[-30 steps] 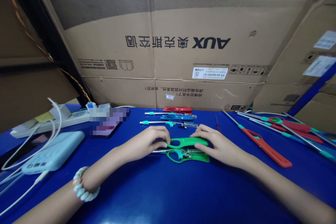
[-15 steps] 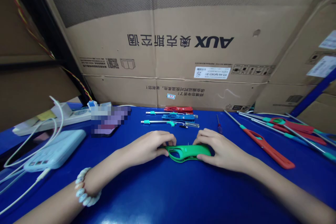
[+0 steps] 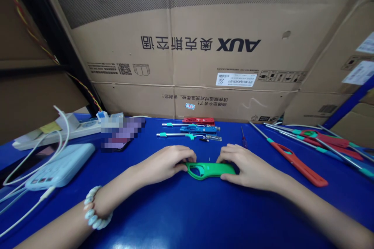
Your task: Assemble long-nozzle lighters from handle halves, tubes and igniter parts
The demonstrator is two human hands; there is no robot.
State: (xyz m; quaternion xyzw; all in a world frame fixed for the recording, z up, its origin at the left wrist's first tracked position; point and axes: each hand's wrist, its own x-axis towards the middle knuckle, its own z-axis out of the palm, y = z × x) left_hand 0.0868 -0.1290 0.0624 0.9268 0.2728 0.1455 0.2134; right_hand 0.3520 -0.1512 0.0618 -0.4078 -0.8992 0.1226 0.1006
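A green lighter casing [image 3: 214, 169] lies sideways on the blue tabletop, its finger loop toward the left. My left hand [image 3: 172, 162] pinches the loop end between thumb and fingers. On the other end, my right hand [image 3: 238, 163] grips with its thumb on the near side and fingers on the far side. A tiny metal pin or screw [image 3: 209, 159] stands or lies just behind the casing. Beyond my hands are a red casing half [image 3: 198, 120], a blue casing half [image 3: 200, 128] and metal lighter tubes with teal parts [image 3: 175, 135].
A small screwdriver [image 3: 244, 140] lies behind my right hand. To the right are a red long-necked lighter [image 3: 298, 163] and a pile of several more [image 3: 330, 142]. On the left sit a light-blue power bank [image 3: 61, 165] with cables, a phone [image 3: 125, 134] and a power strip [image 3: 84, 126]. Cardboard [image 3: 189, 62] walls the back.
The green casing, tilted with a visible gap along its near edge before, now looks flatter and the gap no longer shows. Both hands stay at its ends, almost unmoved.
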